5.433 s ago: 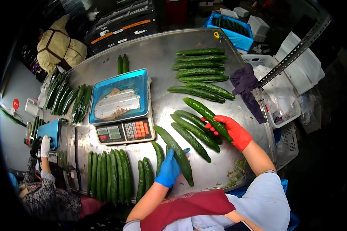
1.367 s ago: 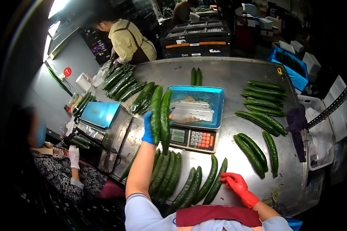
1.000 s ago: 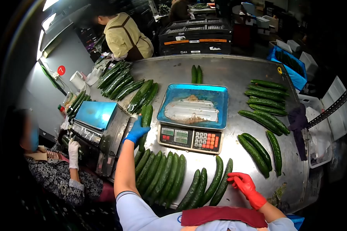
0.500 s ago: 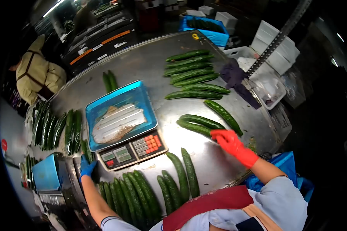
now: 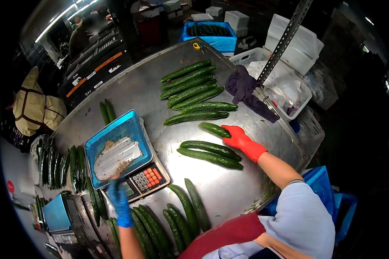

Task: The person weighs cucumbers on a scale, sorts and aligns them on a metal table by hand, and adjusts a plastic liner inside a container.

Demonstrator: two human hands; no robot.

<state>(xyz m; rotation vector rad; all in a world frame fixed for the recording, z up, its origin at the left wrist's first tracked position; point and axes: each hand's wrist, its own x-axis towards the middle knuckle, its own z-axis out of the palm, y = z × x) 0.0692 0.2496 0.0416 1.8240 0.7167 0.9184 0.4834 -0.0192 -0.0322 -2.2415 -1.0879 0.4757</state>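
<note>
My right hand (image 5: 240, 140), in a red glove, is closed around one end of a cucumber (image 5: 214, 129) over the metal table. Just below it lie two more cucumbers (image 5: 209, 154), side by side. My left hand (image 5: 118, 199), in a blue glove, is smeared by motion at the front left of the weighing scale (image 5: 149, 178), partly covering its display. Its fingers cannot be made out. The scale's blue tray (image 5: 134, 118) has a worn, stained bottom. Near my body are several upright cucumbers (image 5: 177, 222) in groups.
Several cucumbers (image 5: 192, 86) lie in a row at the far side, near a dark cloth (image 5: 246, 88) and yellow-handled scissors (image 5: 198, 45). A perforated metal post (image 5: 285, 41) rises at the right edge. Wrapped cucumbers (image 5: 52, 166) stand left. Another person (image 5: 39, 105) bends at far left.
My left hand has left the cucumbers beside the scale and moved right to the scale's front. My right hand has moved farther out and taken hold of a cucumber. The view has shifted.
</note>
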